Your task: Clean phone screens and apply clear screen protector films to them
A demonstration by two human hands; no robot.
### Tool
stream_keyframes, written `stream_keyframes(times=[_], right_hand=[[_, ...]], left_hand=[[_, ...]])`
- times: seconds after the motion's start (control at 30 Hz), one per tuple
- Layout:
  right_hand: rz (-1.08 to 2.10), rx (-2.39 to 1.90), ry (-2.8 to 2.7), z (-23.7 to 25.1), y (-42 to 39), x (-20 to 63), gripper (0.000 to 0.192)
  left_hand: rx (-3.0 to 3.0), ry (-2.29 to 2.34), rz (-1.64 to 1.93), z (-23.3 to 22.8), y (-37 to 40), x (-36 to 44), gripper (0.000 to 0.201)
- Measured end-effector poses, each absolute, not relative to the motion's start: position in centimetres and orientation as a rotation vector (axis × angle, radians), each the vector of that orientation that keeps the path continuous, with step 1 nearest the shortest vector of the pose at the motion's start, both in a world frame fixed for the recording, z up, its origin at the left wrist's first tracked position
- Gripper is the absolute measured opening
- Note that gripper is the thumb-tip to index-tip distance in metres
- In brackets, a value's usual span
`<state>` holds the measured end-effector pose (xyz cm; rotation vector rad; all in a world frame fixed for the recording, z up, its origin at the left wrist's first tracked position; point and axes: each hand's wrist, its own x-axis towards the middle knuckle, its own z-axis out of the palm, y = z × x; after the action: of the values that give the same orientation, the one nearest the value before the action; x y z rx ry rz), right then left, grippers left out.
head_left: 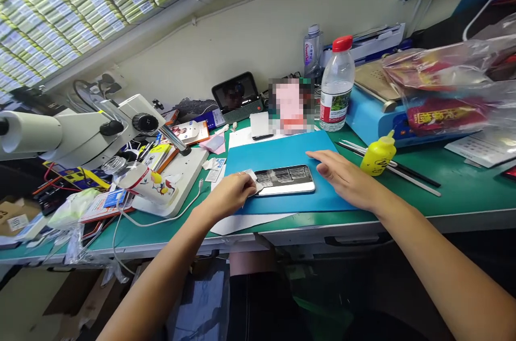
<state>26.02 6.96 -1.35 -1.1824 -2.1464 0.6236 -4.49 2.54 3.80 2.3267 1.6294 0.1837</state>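
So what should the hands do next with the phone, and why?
Probably slide the white cloth under the left hand rightward along the phone: it touches only the phone's left end, while the right hand rests flat beside the other end.

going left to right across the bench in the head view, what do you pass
microscope → left hand pinching a white wipe → phone on the blue mat → right hand flat on the mat → yellow squeeze bottle → blue machine
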Motion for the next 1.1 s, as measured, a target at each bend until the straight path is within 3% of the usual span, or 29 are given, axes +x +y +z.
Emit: stream_keyframes(times=[0.3, 0.73, 1.1], right_hand=[[0.628, -1.191, -2.125, -1.7, 7.1, 26.0, 0.07], [0.65, -1.167, -2.112, -1.5, 7.3, 25.8, 0.074], [0.664, -1.189, -2.098, -1.6, 7.3, 25.8, 0.074]], left_hand=[[2.368, 1.731, 0.37, 3.7, 1.7, -5.1, 0.02], [2.35, 1.655, 0.112, 4.1, 6.7, -2.4, 0.011], [2.412, 1.752, 0.069, 4.1, 5.3, -2.3, 0.015]])
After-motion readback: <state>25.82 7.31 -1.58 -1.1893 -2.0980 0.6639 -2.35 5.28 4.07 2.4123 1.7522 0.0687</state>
